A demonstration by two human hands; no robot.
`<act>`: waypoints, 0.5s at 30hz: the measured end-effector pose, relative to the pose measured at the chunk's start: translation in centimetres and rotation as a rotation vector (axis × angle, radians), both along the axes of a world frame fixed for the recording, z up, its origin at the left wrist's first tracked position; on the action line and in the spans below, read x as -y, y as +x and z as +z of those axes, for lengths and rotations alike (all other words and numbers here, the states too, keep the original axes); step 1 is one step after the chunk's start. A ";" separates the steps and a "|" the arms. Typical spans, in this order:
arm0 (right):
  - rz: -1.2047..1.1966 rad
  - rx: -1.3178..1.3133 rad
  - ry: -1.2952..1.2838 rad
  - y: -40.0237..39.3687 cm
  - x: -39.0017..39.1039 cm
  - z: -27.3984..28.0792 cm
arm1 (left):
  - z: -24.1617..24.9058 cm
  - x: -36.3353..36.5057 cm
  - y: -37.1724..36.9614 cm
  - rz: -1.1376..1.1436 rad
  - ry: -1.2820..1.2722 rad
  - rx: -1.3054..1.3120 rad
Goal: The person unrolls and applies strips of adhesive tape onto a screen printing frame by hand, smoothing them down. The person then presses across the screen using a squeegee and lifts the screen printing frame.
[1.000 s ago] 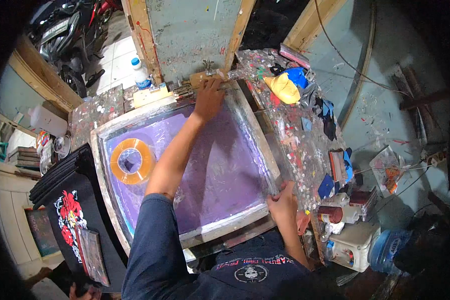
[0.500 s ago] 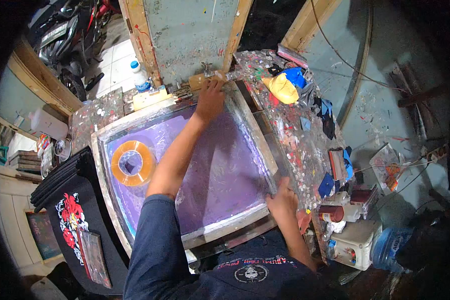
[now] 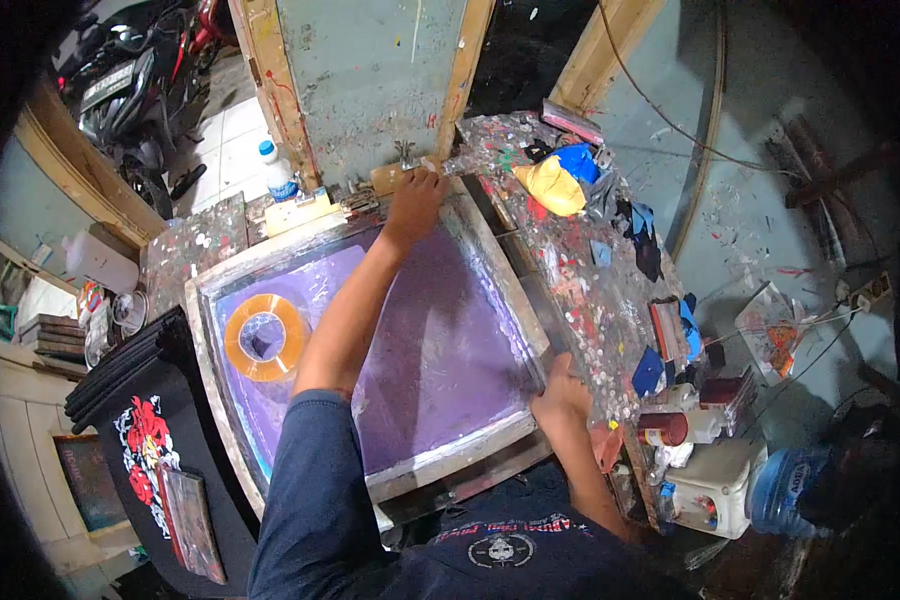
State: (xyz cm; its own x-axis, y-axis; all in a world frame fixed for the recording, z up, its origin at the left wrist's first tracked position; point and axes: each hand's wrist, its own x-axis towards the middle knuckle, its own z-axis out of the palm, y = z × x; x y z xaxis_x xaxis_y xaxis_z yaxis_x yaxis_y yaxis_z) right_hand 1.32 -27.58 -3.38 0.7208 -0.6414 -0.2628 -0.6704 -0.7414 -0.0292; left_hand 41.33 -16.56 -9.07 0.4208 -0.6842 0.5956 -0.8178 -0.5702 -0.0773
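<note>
And the screen (image 3: 440,350) is set right in front of the body, apparently being steadied or lined up. The left hand (image 3: 417,205) is placed at its far edge, fingers curled; the right hand (image 3: 563,400) is bent in at its near right corner. Whether either is tightly closed cannot be told. For any shift, both edges need to be guided together, with the tape (image 3: 237,338) on the screen's left part kept from sliding. Against a second ago, both hands are kept at the same places; beyond the screen's near left side, another person's hand is no longer seen.
</note>
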 end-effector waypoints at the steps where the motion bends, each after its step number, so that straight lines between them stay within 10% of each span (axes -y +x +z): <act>1: 0.000 -0.004 0.008 0.1 0.0 0.1 | 0.1 0.1 -0.2 0.005 -0.020 0.027; 12: 0.276 0.107 0.043 -0.1 -0.5 4.0 | -1.0 0.8 -7.4 0.141 -0.126 -0.083; 15: 0.942 0.462 -0.048 -0.1 0.5 3.7 | -2.3 0.4 -12.0 0.117 -0.020 -0.323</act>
State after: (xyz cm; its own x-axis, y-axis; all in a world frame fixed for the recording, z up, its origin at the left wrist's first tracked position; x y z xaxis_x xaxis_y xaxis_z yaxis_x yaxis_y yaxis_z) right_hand 1.26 -28.12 0.27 0.9575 0.2282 0.1762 0.2468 -0.9647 -0.0921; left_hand 29.31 -16.95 -11.36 0.6650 -0.6094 0.4318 -0.7270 -0.6606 0.1873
